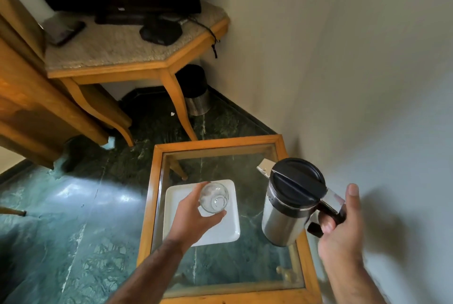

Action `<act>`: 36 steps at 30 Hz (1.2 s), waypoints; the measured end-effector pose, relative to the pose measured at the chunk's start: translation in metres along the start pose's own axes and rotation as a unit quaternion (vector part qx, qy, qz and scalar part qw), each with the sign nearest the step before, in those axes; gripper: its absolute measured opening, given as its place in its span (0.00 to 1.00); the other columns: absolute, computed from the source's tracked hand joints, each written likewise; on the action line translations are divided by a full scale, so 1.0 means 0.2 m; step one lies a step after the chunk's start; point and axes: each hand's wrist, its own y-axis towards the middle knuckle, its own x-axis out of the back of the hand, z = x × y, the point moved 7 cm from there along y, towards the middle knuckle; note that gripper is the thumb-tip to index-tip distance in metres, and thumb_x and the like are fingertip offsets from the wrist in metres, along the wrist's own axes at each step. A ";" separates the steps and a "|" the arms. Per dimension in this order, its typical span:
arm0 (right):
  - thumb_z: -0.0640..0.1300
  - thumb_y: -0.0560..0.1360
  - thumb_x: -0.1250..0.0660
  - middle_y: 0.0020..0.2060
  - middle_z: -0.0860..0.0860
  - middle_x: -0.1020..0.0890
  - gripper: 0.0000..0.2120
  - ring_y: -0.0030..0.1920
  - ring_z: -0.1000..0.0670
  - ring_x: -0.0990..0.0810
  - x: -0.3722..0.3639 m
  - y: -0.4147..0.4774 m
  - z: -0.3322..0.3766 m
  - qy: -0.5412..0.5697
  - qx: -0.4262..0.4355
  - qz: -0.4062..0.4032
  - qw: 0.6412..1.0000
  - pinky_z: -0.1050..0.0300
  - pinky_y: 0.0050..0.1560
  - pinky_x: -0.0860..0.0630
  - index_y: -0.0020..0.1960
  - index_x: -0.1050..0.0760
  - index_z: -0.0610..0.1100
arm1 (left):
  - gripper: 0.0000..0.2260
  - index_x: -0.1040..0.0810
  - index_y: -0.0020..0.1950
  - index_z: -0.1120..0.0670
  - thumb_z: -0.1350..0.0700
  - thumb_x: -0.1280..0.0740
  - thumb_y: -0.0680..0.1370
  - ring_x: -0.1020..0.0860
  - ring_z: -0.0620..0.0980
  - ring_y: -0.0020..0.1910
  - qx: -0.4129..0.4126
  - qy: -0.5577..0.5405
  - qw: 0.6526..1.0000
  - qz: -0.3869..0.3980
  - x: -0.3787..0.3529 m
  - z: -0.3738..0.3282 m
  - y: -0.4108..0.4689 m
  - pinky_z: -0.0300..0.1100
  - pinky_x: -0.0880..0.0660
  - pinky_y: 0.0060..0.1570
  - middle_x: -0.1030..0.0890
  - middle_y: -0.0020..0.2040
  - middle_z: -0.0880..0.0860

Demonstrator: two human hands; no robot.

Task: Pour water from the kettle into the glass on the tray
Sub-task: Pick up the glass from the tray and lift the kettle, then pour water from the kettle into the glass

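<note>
A clear glass (214, 197) stands on a white square tray (230, 230), which lies on a glass-topped side table (245, 267). My left hand (193, 218) wraps around the glass from the left and front. To the right, a steel kettle (286, 213) with a black lid hangs tilted above the table's right side. My right hand (340, 230) grips its black handle, thumb raised. The kettle's spout points away from me, and no water is visible flowing.
The side table has a wooden frame (149, 200) and stands against a pale wall (367, 83) on the right. A small pale box (264, 167) lies at the table's far right. Beyond are a corner table (137, 58) with a television and a bin (196, 93) on the green marble floor.
</note>
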 end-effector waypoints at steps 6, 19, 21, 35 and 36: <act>0.69 0.65 0.28 0.18 0.55 0.39 0.29 0.19 0.56 0.42 -0.22 -0.21 0.47 -0.037 0.060 0.139 0.988 0.64 0.22 0.42 0.27 0.32 0.45 | 0.30 0.23 0.63 0.38 0.43 0.17 0.64 0.20 0.38 0.59 -0.045 -0.033 0.998 -0.004 0.26 -0.45 -0.09 0.31 0.21 0.53 0.17 0.57 0.34; 0.67 0.63 0.25 0.22 0.52 0.41 0.31 0.23 0.50 0.44 -0.75 -0.75 1.31 -0.115 0.172 0.206 0.957 0.61 0.24 0.45 0.27 0.38 0.45 | 0.27 0.25 0.60 0.34 0.48 0.17 0.67 0.18 0.44 0.57 -0.091 -0.118 0.989 -0.024 0.90 -1.30 -0.35 0.32 0.19 0.46 0.18 0.55 0.36; 0.67 0.63 0.24 0.23 0.52 0.40 0.32 0.24 0.50 0.43 -0.81 -0.79 1.37 -0.123 0.185 0.217 0.950 0.59 0.27 0.45 0.32 0.30 0.38 | 0.27 0.26 0.62 0.34 0.48 0.18 0.68 0.19 0.45 0.59 -0.096 -0.113 0.989 -0.026 0.97 -1.39 -0.38 0.37 0.19 0.53 0.19 0.59 0.39; 0.70 0.72 0.31 0.18 0.60 0.29 0.29 0.23 0.58 0.31 -1.08 -1.34 1.87 -0.266 0.367 0.232 0.861 0.64 0.31 0.31 0.20 0.25 0.52 | 0.26 0.23 0.64 0.42 0.50 0.18 0.70 0.17 0.48 0.59 -0.117 -0.119 0.985 -0.042 1.29 -1.76 -0.71 0.51 0.19 0.58 0.16 0.60 0.47; 0.70 0.71 0.31 0.18 0.59 0.30 0.29 0.23 0.57 0.31 -1.09 -1.36 1.89 -0.275 0.375 0.230 0.855 0.63 0.31 0.32 0.20 0.25 0.52 | 0.25 0.23 0.63 0.40 0.51 0.18 0.70 0.17 0.49 0.59 -0.120 -0.121 0.984 -0.045 1.29 -1.77 -0.72 0.52 0.19 0.59 0.16 0.60 0.47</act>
